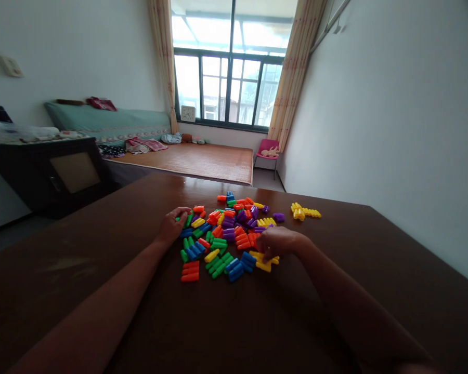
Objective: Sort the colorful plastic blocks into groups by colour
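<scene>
A loose pile of bullet-shaped plastic building blocks in red, green, blue, yellow and purple lies mid-table. At the pile's left edge, my left hand (174, 222) has its fingers curled over a green building block (188, 220), which they partly cover. My right hand (277, 242) reaches in from the right, its fingers bent down and closed on a yellow building block (262, 264) at the near right edge. Red blocks (243, 240) lie just left of its knuckles, and blue blocks (248, 261) beside the yellow one. A red block (190, 271) sits at the near left.
Apart from the pile, several joined yellow blocks (298, 211) rest farther right on the brown table (234, 327). Beyond the table stand a bed with a woven mat (210, 161), a pink chair (268, 147) and a dark cabinet (39, 176) on the left.
</scene>
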Tool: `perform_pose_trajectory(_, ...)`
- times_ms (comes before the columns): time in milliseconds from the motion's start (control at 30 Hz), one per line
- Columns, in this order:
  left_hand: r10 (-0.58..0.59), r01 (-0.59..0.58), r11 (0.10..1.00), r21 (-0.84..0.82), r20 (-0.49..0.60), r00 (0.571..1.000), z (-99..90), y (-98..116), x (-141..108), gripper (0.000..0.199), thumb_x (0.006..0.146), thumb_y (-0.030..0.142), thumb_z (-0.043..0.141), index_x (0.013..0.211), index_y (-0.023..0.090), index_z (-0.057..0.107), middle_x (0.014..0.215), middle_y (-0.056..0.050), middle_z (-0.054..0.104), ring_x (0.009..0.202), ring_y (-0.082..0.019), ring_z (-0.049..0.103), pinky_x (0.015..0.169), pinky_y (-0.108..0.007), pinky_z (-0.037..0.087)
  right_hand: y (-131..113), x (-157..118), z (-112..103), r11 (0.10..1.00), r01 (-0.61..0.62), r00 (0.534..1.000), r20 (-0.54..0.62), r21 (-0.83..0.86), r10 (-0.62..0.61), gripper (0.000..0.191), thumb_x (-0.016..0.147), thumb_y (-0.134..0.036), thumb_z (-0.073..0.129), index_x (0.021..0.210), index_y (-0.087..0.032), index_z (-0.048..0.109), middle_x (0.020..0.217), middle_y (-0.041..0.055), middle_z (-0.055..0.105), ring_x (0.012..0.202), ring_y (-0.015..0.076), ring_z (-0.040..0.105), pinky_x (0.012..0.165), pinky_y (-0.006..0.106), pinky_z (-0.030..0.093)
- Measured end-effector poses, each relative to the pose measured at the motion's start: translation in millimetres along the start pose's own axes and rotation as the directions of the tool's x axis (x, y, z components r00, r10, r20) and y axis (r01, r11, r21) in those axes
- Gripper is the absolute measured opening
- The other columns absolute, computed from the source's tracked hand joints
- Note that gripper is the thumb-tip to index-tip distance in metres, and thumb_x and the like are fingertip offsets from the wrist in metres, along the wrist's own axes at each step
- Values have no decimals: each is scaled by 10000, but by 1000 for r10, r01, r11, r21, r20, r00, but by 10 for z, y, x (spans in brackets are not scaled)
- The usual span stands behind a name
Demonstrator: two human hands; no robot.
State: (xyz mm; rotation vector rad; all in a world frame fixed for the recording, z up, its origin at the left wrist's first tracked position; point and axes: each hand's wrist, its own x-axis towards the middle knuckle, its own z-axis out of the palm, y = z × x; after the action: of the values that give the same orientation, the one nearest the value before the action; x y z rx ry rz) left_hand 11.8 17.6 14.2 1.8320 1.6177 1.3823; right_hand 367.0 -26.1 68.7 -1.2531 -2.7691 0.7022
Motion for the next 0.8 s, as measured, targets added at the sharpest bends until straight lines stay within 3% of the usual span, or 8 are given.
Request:
perform_pose_trajectory(100, -13, 13, 1000, 9, 12, 1000, -2, 15, -7, 360, 783, 440, 482, 944, 181, 672, 939, -60, 723, 862, -228, 644, 843, -335, 490, 131, -5, -62, 999, 0, 999, -45, 36, 1, 152, 598, -296, 773, 667, -210, 668, 617, -33, 615, 528, 94, 483, 470, 215, 295)
perform_pose_trajectory(233, 26, -25, 997, 70, -5, 1000, -6, 61, -9, 320, 815, 418, 464, 943, 214, 673, 951, -48, 716, 922, -233, 635, 893, -350, 475, 206, -3, -134, 952, 37, 979, -203, 303, 27, 241, 726, -408, 682, 817, -185, 672, 738, -3, 636, 640, 119, 539, 550, 224, 399)
perform_pose_trajectory(300, 92, -89, 992, 84, -21, 996, 8, 155, -36, 309, 830, 404, 462, 956, 228, 683, 988, -52, 705, 979, -235, 618, 908, -352, 473, 173, 34, -109, 876, 76, 964, -258, 476, 56, 340, 757, -477, 653, 906, -172, 665, 787, 9, 631, 669, 119, 543, 583, 230, 432)
perform_pose_trajectory(367, 166, -166, 986, 24, 9, 986, 48, 313, -101, 307, 843, 398, 474, 988, 234, 689, 1045, -59, 686, 1034, -231, 597, 890, -337, 490, 95, 87, -46, 761, 110, 968, -242, 640, 63, 415, 776, -526, 631, 975, -163, 651, 840, 23, 632, 692, 116, 551, 601, 227, 446)
perform_pose_trajectory(467, 231, -202, 961, -188, 149, 961, 165, 609, -256, 337, 837, 409, 538, 1097, 237, 667, 1161, -62, 644, 1083, -224, 577, 829, -308, 519, -67, 158, 73, 609, 122, 987, -161, 784, 10, 444, 789, -539, 629, 1011, -155, 641, 899, 48, 638, 741, 118, 570, 613, 210, 444)
perform_pose_trajectory(633, 213, 29, 880, -474, 448, 868, 357, 900, -479, 411, 784, 424, 643, 1132, 206, 662, 1064, -73, 682, 948, -211, 628, 749, -296, 533, -258, 231, 223, 501, 53, 999, -41, 864, -34, 495, 755, -535, 672, 1103, -189, 611, 923, 54, 650, 724, 126, 584, 548, 195, 422)
perform_pose_trajectory(700, 173, 121, 844, -522, 480, 860, 376, 926, -516, 398, 770, 440, 662, 1069, 178, 681, 977, -70, 695, 851, -192, 640, 699, -286, 529, -281, 264, 258, 495, 58, 995, -92, 867, 45, 501, 770, -572, 634, 1102, -198, 608, 884, 48, 649, 709, 132, 589, 556, 213, 444)
perform_pose_trajectory(800, 97, 192, 813, -550, 453, 886, 360, 938, -531, 376, 743, 466, 690, 972, 168, 688, 893, -53, 693, 757, -162, 629, 644, -262, 515, -291, 309, 277, 553, 150, 959, -256, 820, 118, 513, 835, -625, 500, 1110, -206, 608, 898, 49, 640, 743, 146, 596, 601, 252, 483)
